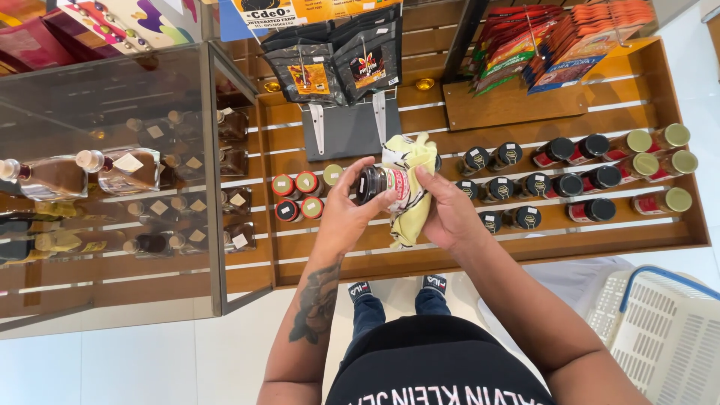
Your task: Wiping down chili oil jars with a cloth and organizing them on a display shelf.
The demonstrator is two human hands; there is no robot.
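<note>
A small dark jar (384, 186) with a black lid and a red and white label lies sideways between my hands, above a wooden slatted shelf (465, 259). My left hand (345, 214) grips the lid end of the jar. My right hand (446, 214) presses a pale yellow cloth (409, 157) against the jar's other end; the cloth wraps around the jar and hangs below it.
Rows of black-lidded and gold-lidded jars (570, 184) stand on the shelf to the right, red-lidded jars (296, 196) to the left. A glass case (112, 172) with bottles is at left. Hanging packets (337, 60) are behind. A white plastic basket (660, 330) sits at bottom right.
</note>
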